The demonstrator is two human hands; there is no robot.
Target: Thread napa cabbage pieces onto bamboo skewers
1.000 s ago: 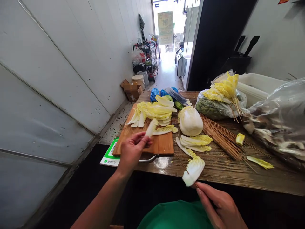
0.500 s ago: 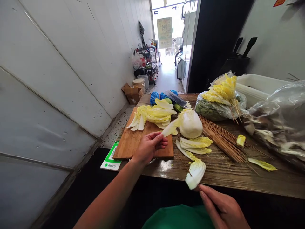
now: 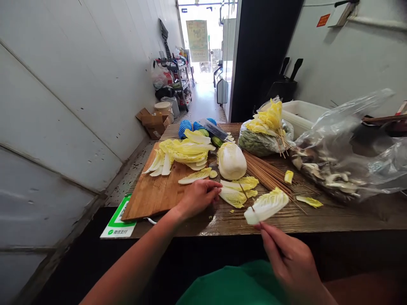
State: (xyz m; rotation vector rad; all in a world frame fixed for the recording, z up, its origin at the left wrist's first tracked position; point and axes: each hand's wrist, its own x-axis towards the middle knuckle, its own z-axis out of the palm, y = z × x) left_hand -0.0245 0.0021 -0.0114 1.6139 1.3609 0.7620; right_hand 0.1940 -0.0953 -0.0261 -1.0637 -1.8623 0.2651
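Observation:
In my right hand [image 3: 286, 250] a thin bamboo skewer [image 3: 244, 192] is pinched, its tip pointing up and away. A pale cabbage leaf [image 3: 269, 206] is pierced on it near my fingertips. My left hand [image 3: 202, 195] is closed at the stem end of some loose cabbage leaves [image 3: 240, 195] on the table, thumb and fingers around the end of one; its fingers partly hide the grip. Another leaf [image 3: 194, 176] lies at the right edge of the wooden board [image 3: 159, 188]. Just behind the loose leaves sits a whole cabbage head [image 3: 232, 161].
More leaves [image 3: 184, 151] are piled on the board, with a knife [image 3: 216, 129] behind. Loose skewers [image 3: 265, 171] lie right of the cabbage. Finished leaf skewers [image 3: 267, 120] rest on a bag of greens [image 3: 259, 142]. A clear bag of mushrooms [image 3: 333, 176] covers the table's right side.
My left hand has let go of one leaf at the board's edge and moved to the loose leaves. The skewered leaf has risen and turned to the right. The view has swung right.

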